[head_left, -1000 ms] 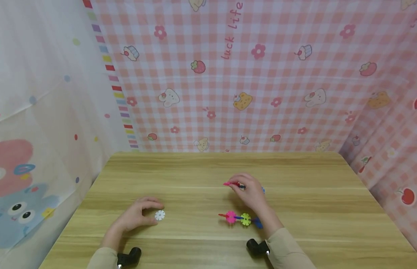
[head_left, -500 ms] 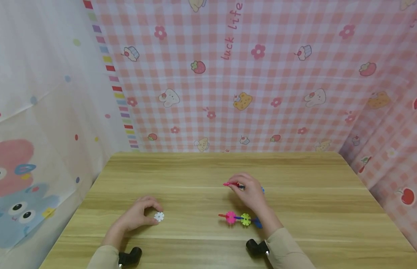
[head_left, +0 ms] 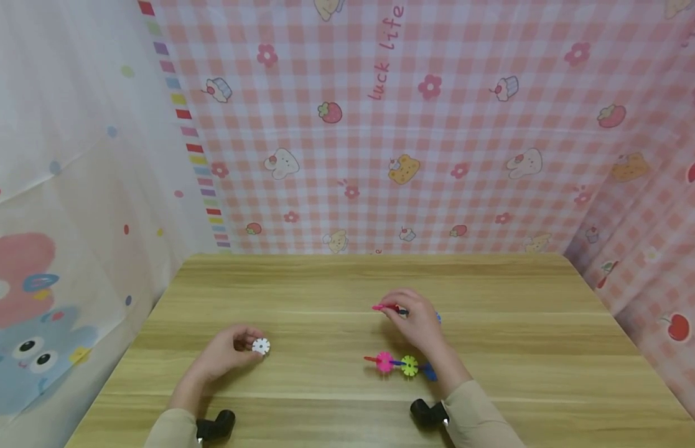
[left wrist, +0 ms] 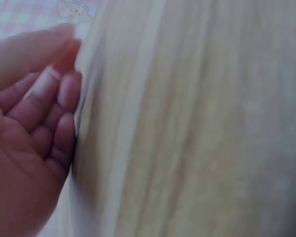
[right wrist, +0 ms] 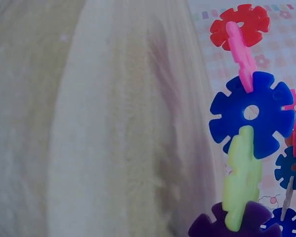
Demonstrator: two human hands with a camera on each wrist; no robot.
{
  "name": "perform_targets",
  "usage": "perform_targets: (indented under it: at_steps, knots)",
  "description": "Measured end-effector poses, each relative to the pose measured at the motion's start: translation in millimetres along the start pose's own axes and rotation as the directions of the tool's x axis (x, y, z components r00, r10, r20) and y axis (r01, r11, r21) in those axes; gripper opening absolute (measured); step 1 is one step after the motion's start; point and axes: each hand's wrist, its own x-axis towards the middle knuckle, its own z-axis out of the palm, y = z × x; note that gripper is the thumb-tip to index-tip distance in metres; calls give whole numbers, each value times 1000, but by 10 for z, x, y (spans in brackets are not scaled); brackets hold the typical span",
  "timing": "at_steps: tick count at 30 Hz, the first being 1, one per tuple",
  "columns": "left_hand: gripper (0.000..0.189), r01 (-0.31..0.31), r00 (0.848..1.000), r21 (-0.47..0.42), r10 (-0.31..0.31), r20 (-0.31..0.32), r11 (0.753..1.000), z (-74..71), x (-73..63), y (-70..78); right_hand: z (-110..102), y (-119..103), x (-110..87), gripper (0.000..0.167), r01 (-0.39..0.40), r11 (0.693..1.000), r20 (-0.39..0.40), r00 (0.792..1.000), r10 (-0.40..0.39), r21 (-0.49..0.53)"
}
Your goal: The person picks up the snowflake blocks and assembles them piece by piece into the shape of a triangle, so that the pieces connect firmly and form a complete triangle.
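In the head view, my left hand (head_left: 226, 353) pinches a white notched plastic disc (head_left: 261, 346) between thumb and fingers, just over the table. The left wrist view shows that hand's curled fingers (left wrist: 36, 106); the disc is hard to make out there. My right hand (head_left: 411, 317) pinches the pink end disc (head_left: 377, 307) of a chain of interlocking discs, partly hidden behind the hand. In the right wrist view this chain shows blue discs (right wrist: 293, 167) at the right edge. Nearer me, a second disc chain (head_left: 384, 362) lies partly beneath the right forearm.
The wood-grain table (head_left: 313, 410) stretches under both hands. Behind it hangs a pink checked cloth (head_left: 375, 137), with a white patterned cloth (head_left: 101, 186) at the left. In the right wrist view, the second chain's large blue disc (right wrist: 227, 111) stands close to the camera.
My left hand closed on the white disc, then raised it slightly and tilted it, moving a little left and away from me. The right hand and both chains stayed put.
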Motion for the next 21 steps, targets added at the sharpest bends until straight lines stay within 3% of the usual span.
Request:
perform_targets:
  at_steps: [4, 9, 17, 21]
  knots:
    - [36, 38, 999, -77, -40, -18, 996, 15, 51, 77, 2, 6, -12, 11, 5, 1000, -1, 1000, -5, 0]
    - [38, 10, 999, -147, -16, -35, 989, 148, 156, 234, 8, 17, -25, 11, 3, 1000, 4, 1000, -3, -9]
    - [34, -74, 996, -160, 65, -58, 984, 565, 444, 600, 16, 14, -23, 10, 9, 1000, -1, 1000, -9, 2]
    - [33, -71, 993, -168, 54, -102, 983, 823, 594, 814, 33, 13, -28, 10, 16, 1000, -3, 1000, -16, 2]
